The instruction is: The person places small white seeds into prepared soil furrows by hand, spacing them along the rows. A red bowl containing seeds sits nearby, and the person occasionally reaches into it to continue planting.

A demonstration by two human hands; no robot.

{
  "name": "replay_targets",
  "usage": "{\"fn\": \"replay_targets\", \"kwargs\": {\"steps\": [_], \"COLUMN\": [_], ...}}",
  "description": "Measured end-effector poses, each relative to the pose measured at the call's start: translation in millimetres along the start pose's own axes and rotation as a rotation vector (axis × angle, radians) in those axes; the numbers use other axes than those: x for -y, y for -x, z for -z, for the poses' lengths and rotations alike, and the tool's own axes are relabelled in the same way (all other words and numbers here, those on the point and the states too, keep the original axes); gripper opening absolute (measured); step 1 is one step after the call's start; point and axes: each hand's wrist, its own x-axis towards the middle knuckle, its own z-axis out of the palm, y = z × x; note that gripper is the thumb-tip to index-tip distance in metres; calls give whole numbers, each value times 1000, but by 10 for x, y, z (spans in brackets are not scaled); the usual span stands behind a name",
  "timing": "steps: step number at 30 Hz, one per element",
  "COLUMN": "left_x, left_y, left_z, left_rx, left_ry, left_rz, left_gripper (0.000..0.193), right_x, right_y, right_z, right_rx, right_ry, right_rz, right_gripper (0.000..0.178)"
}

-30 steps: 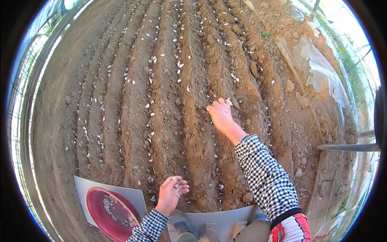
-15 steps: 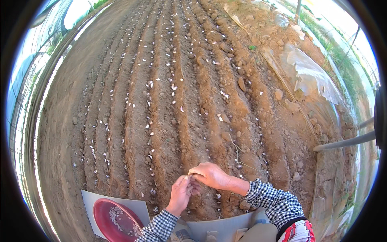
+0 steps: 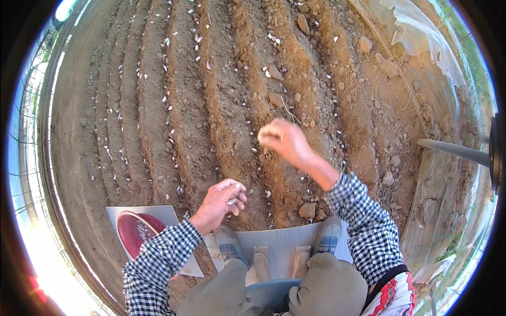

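I look down through the head camera at ridged soil, its furrows running from near to far. My left hand is near the middle, fingers curled round a pale clove that shows between them; I cannot tell how many more sit in the palm. My right hand is farther off and to the right, over a furrow. It is blurred, fingers bent together, and I cannot tell whether it grips anything or touches the soil. The two hands are apart.

More cloves lie strewn along the furrows, far and near, thickest toward the left and the far middle. At near left a red bowl with pale pieces inside rests on a board, partly hidden by my left sleeve, which is checked like the right one.

Two boots stand on a second board at the near edge. A thin stalk lies just beyond my right hand. On the right a grey pole juts in, and a torn plastic sheet lies at far right.
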Motion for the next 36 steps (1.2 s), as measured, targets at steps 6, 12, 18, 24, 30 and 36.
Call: {"fn": "replay_targets", "kwargs": {"steps": [6, 12, 18, 24, 30, 36], "left_x": [-21, 31, 81, 10, -111, -299], "left_y": [-175, -330, -209, -353, -461, -713], "left_z": [217, 317, 596, 488, 269, -109], "left_rx": [-15, -23, -96, -70, 0, 89], "left_ry": [129, 411, 447, 469, 412, 651], "left_rz": [-74, -161, -179, -172, -186, -221], "left_gripper": [19, 20, 21, 20, 25, 39], "right_x": [-182, -378, 47, -313, -368, 227], "right_y": [-956, -1554, -1704, -1772, -1709, -332], "right_z": [26, -428, -160, 268, 299, -248], "right_rx": [-113, 106, 271, 251, 101, 104], "right_ry": [392, 1086, 1287, 1282, 881, 366], "right_rz": [-2, 6, -96, -227, -74, 400], "right_gripper": [7, 9, 12, 23, 19, 5]}}
